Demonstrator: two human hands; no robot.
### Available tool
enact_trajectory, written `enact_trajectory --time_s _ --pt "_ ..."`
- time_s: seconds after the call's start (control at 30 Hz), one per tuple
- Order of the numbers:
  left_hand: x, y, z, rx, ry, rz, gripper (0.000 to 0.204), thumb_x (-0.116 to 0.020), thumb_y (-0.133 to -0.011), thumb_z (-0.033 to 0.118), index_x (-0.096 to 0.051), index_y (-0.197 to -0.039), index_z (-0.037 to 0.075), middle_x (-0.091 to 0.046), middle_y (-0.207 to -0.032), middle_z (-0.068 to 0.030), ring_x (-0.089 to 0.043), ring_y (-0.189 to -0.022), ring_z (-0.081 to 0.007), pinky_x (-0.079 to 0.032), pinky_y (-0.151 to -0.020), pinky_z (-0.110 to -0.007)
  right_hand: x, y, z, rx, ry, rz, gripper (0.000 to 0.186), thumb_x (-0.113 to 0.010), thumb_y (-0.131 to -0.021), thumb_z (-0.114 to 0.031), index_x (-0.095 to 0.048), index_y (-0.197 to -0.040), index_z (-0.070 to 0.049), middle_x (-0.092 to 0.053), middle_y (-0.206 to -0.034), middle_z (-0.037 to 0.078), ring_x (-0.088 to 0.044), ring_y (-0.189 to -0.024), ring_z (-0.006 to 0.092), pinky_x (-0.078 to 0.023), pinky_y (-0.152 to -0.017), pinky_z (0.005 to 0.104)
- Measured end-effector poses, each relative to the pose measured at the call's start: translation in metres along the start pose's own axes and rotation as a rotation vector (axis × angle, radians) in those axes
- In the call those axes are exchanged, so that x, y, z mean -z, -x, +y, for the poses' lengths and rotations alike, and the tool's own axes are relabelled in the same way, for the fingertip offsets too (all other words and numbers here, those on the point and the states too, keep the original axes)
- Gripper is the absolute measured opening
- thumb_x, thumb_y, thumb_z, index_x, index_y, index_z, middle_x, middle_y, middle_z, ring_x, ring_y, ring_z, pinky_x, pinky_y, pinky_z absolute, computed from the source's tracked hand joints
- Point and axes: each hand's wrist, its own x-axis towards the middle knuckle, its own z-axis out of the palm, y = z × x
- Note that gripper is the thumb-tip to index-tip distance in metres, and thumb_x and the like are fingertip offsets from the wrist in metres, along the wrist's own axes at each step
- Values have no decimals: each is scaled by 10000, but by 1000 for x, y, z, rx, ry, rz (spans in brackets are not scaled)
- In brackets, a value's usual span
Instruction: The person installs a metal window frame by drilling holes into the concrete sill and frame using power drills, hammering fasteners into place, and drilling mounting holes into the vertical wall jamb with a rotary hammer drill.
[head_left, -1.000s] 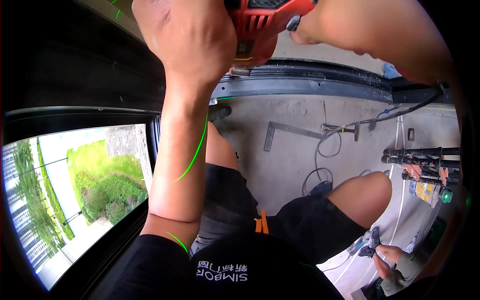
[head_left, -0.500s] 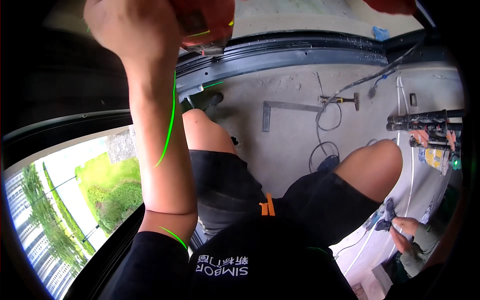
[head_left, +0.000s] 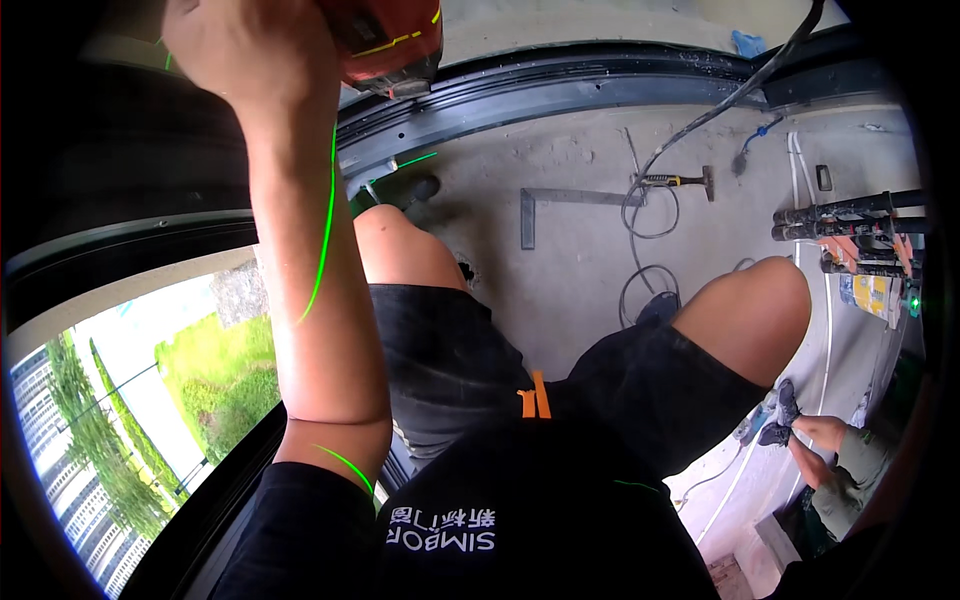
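Observation:
My left hand (head_left: 250,50) is raised at the upper left, its fingers partly cut off by the top edge. It appears closed on a red and black power tool (head_left: 390,50) with yellow stripes, whose upper part is out of the picture. Below the tool runs a dark metal window or door frame track (head_left: 520,110). Green laser lines cross my left forearm (head_left: 315,250). My right hand is outside the picture. A thick black cable (head_left: 725,100) hangs down from the upper right to the floor.
On the concrete floor lie a metal square (head_left: 528,220), a hammer (head_left: 685,181) and coiled cable (head_left: 650,215). Black tripod-like legs (head_left: 850,215) stand at the right. A crouching person (head_left: 845,465) is at the lower right. An opening at left shows greenery (head_left: 220,370) far below.
My left hand and the power tool have shifted a little left and up. A red object at the upper right has left the picture, and the cable there has swung left.

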Motion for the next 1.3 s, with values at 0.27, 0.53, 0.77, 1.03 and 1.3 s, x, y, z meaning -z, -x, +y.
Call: enact_trajectory --time_s 0.27,0.53,0.77,1.03,1.3 --pt "1 3 -14 284 -249 188 528 -514 -1068 440 -717 -889 -13 -716 -821 -94 -649 -779 -168 -527 -796 -331 -16 -6 4 -34 -84 57 220 -648 -961 -147 -747 -992 47 -726 -855 169 -700 -669 228 -594 -598 337" --pt "6 -13 1 391 39 160 487 -562 -1087 331 -683 -782 -28 -658 -722 -20 -531 -670 -96 -460 -652 -308 -14 -32 10 -62 -141 103 203 -656 -953 -142 -741 -968 42 -710 -821 156 -678 -640 219 -582 -574 343" --pt "6 -26 4 385 42 99 463 -568 -1073 305 -701 -788 -34 -658 -701 -33 -531 -646 -112 -453 -642 -307 10 1 -19 -224 -283 -30 148 -684 -896 -75 -704 -868 70 -676 -725 137 -632 -550 213 -558 -494 365" --pt "5 -35 13 441 70 150 461 -568 -1068 296 -712 -798 -49 -670 -704 -50 -548 -646 -116 -463 -649 -310 6 -13 -7 -111 -122 40 160 -686 -901 -88 -692 -885 71 -672 -734 129 -635 -564 212 -574 -517 377" --pt "0 -45 23 422 10 144 479 -561 -1068 302 -702 -784 -57 -665 -700 -48 -537 -653 -123 -464 -671 -325 26 13 -4 -152 -153 68 152 -669 -878 -76 -698 -847 70 -666 -703 124 -628 -544 213 -552 -501 370"
